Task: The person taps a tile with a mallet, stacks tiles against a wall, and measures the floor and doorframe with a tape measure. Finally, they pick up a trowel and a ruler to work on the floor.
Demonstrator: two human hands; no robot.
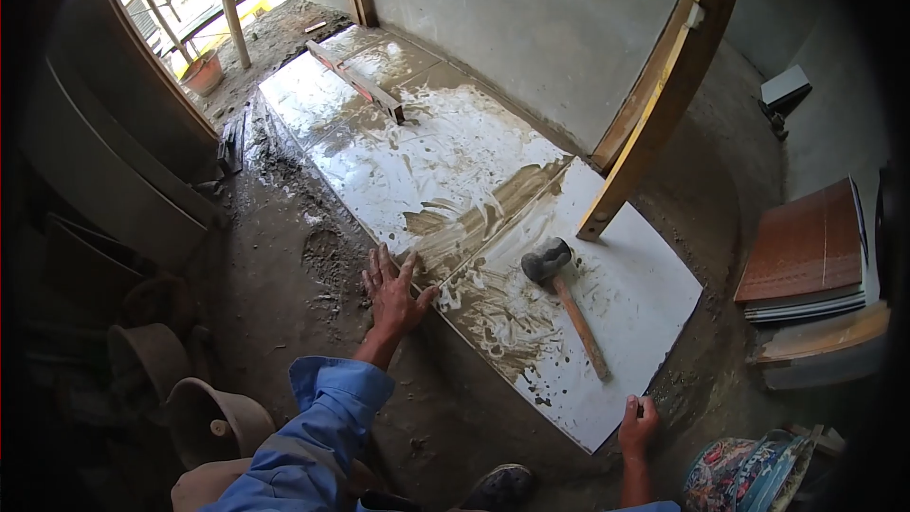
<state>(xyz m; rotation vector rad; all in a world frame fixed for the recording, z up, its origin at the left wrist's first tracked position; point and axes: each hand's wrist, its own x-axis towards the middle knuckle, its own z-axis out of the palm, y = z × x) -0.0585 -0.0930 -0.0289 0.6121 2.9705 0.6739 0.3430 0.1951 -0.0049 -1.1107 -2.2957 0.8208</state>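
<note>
Left hand (393, 289) lies flat, fingers spread wide, at the tile (645, 294) edge on the mortar (284, 303), likely bracing the joint. Right hand (637, 425) grips the tile's near corner. Mallet (561, 289) rests on the tile, within reach.

Left hand (391, 292) flat at tile (626, 303) edge, right hand (638, 425) gripping corner, mallet (561, 296) on tile

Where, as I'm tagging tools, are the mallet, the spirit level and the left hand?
mallet (570, 308), head view, upper wooden handle.
spirit level (358, 82), head view, middle of its length.
left hand (391, 292), head view, back of the hand.
</note>
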